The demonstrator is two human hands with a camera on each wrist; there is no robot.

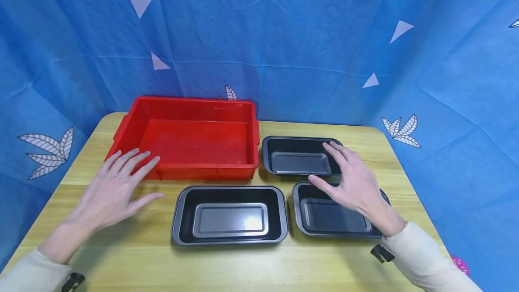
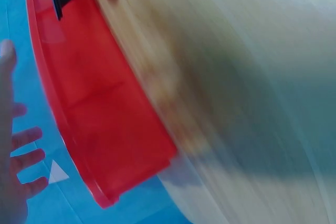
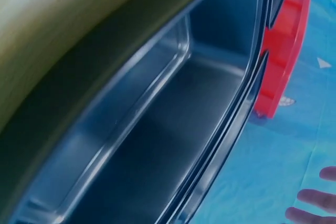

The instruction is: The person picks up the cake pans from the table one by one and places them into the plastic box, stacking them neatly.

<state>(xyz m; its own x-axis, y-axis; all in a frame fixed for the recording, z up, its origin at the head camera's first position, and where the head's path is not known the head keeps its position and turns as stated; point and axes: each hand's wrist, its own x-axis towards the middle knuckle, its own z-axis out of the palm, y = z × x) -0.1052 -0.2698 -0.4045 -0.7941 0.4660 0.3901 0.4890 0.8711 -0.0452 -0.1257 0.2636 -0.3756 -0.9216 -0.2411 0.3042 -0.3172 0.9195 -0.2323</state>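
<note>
My left hand (image 1: 111,193) hovers with spread fingers by the near left corner of a red plastic tray (image 1: 198,141), holding nothing. In the left wrist view its fingers (image 2: 26,161) show at the left edge, apart from the tray. My right hand (image 1: 357,184) is held with fingers extended above two dark metal loaf pans: the back one (image 1: 300,163) and the front right one (image 1: 334,215), which it partly hides. A third loaf pan (image 1: 231,220) lies in front of the red tray. All the pans and the tray look empty inside.
The light wood table (image 1: 243,267) carries everything. Behind and around it hangs a blue cloth (image 1: 316,48) with white triangles and leaf prints. The red tray stands close to the table's back edge, and the pans sit near one another.
</note>
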